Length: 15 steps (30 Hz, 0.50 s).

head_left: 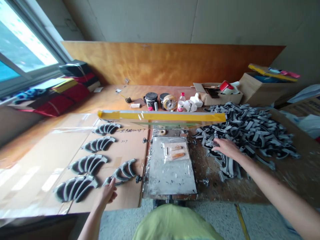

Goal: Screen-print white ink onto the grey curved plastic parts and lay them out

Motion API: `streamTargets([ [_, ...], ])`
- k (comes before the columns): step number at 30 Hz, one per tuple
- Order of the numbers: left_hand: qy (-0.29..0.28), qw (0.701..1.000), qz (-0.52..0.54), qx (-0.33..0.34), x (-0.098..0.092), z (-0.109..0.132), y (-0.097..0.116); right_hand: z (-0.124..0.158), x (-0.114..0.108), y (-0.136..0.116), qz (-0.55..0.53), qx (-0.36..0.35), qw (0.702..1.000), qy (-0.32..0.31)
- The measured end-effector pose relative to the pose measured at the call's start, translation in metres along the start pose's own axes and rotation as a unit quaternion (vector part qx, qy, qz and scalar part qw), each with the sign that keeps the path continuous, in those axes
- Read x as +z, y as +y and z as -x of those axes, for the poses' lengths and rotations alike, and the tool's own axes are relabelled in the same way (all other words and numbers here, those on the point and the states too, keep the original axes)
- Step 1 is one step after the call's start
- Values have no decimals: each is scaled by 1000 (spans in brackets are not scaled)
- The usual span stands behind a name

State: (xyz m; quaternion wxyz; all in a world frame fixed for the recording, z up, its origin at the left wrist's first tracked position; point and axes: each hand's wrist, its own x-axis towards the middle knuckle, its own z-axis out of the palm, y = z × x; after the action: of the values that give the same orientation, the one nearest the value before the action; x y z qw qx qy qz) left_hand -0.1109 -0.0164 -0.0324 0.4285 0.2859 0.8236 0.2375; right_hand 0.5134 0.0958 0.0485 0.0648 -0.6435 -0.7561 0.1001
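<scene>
At the near edge of the flattened cardboard, my left hand (109, 193) is closed, its fingertips on the near end of a short row of curved grey parts (124, 170). The exact grip is partly hidden. Left of that, several fanned rows of the same curved parts (76, 188) lie on the cardboard (47, 146). My right hand (226, 148) reaches to the left side of a large heap of grey curved parts (257, 130). Its fingers are stretched out and apart, with nothing visible between them.
Between my hands is a metal plate (171, 181) with black knobs at its sides and a small packet (176, 152) on top. A yellow strip (162, 115) spans behind it. Black jars (151, 100), a tape roll (170, 102), a bottle (181, 102) and cardboard boxes (260, 90) stand farther back.
</scene>
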Motion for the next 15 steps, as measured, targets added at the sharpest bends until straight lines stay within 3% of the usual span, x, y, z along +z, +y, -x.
streamTargets([
  [1, -10, 1000, 11, 10, 2, 4, 16, -4, 6, -25, -41, -4, 999, 11],
  [3, -23, 993, 74, 94, 9, 14, 59, -14, 23, -80, -139, -54, 988, 40],
  [7, -48, 947, 204, 243, 27, 49, 165, -31, 69, -166, -239, -129, 959, 75],
  [11, -64, 872, 321, 363, 31, 87, 241, -35, 95, -191, -175, -179, 966, 71],
  [13, -67, 848, 349, 394, 31, 100, 261, -31, 99, -192, -128, -186, 970, 93],
  [15, -71, 841, 353, 403, 31, 107, 269, -25, 99, -193, -91, -188, 972, 107],
])
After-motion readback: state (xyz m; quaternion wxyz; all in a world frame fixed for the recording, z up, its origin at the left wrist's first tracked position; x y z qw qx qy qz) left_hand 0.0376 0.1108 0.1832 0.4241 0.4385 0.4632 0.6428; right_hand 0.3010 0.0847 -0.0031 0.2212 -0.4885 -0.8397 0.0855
